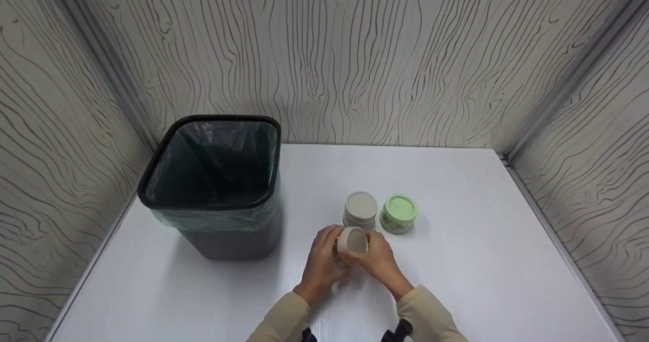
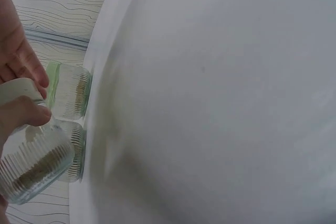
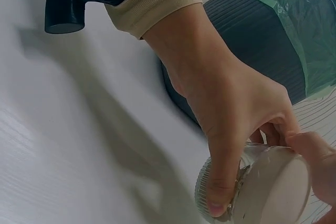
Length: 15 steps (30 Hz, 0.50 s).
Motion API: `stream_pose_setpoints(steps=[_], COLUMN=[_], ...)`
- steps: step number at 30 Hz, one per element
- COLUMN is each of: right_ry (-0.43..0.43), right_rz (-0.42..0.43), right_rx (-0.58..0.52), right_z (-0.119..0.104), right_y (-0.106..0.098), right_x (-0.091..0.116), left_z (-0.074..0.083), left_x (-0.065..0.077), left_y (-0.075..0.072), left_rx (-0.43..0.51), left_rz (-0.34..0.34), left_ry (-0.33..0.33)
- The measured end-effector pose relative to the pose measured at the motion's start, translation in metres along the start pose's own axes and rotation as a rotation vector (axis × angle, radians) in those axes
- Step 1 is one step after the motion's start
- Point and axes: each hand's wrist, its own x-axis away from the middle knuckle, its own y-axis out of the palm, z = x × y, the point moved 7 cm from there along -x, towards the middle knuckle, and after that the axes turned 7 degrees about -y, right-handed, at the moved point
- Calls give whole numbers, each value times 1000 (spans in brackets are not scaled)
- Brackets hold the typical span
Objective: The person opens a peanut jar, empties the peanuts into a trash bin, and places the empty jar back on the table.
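A small ribbed glass jar [image 2: 34, 169] with an off-white lid [image 1: 357, 240] is held tilted over the table between both hands. My left hand [image 1: 322, 258] grips its glass body, the thumb lying along the side. At the lid is my right hand [image 1: 379, 261], its thumb across the near edge and fingers at the far side. Some brown, grainy stuff lies inside the held jar. Just beyond the hands stand two similar jars, one with an off-white lid [image 1: 361, 206] and one with a pale green lid [image 1: 399, 209].
To the left stands a dark bin [image 1: 238, 243] with a black rim and a green plastic liner [image 1: 218, 220]. The white table [image 1: 481, 261] is bordered by wood-grain-patterned walls [image 1: 324, 63] at the back and both sides.
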Motion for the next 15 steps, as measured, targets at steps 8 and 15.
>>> stream_pose_setpoints(steps=[8,15], right_ry=[-25,-48], right_rz=[-11,-3], right_rx=[0,1], right_z=[-2,-2], right_y=[-1,0], right_x=[-1,-2], left_z=[0,0], left_x=[0,0], left_y=[0,1], left_rx=[26,39], left_rz=[-43,-49], left_ry=[-28,-34])
